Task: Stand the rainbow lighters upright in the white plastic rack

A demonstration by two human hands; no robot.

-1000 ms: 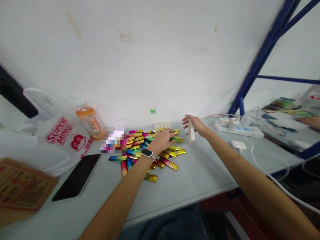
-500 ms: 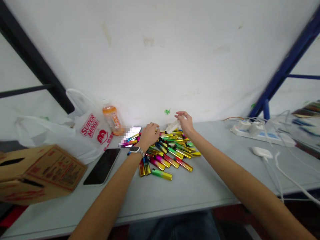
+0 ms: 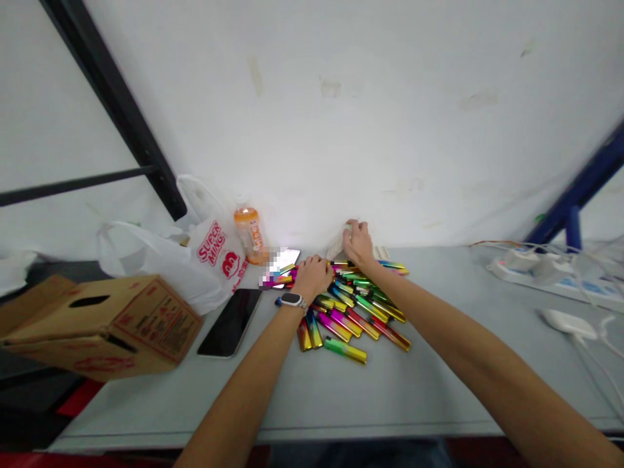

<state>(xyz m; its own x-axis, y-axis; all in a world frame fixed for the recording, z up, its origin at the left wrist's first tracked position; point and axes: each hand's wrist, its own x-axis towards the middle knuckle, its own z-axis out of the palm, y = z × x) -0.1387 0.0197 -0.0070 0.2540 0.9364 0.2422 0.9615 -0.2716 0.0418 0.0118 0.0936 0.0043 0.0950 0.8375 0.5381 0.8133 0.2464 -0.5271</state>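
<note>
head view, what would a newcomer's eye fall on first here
It would probably be the heap of shiny lighters in the middle of the desk, the left hand over its left side, the right hand at its far edge. Next might come the white bag with red lettering and the orange bottle beside it, both left of the heap.

On my feed the light is even and fairly bright — it greys the white wall [image 3: 312,130] toward the corners. Glints run along the shiny lighters [image 3: 344,325]; shadow is faint on the table [image 3: 390,403]. The wide lens leans the black post [image 3: 121,117], fine print is soft — and pixelation blots the pale phone [image 3: 291,256].
</note>
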